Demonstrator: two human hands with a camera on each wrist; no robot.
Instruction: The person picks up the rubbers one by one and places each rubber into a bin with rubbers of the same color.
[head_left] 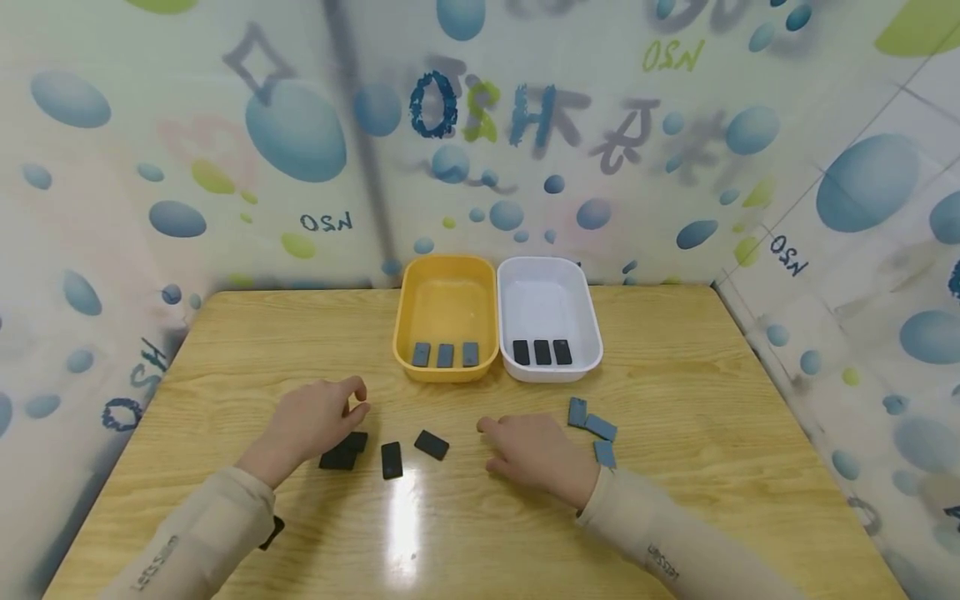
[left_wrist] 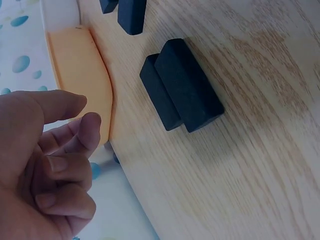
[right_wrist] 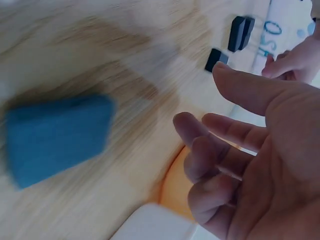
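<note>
My left hand (head_left: 318, 421) hovers over the left part of the table, fingers loosely bent and nothing between them. Just below it lie two black blocks (left_wrist: 187, 87) side by side and touching. Two more black blocks, one upright to me (head_left: 392, 460) and one slanted (head_left: 432, 444), lie between the hands. My right hand (head_left: 536, 454) is over the table right of the slanted block, fingers loosely bent and holding nothing. Beside its wrist are three blue-grey blocks (head_left: 601, 427), one partly behind the sleeve. The right wrist view shows one blue block (right_wrist: 60, 140) up close.
A yellow bin (head_left: 399, 333) at the table's back holds three blue-grey blocks (head_left: 446, 356) in a row. Against its right side stands a white bin (head_left: 597, 333) with three black blocks (head_left: 542, 352). Another black piece (head_left: 276, 530) shows partly from under the left sleeve. Patterned sheeting surrounds the table.
</note>
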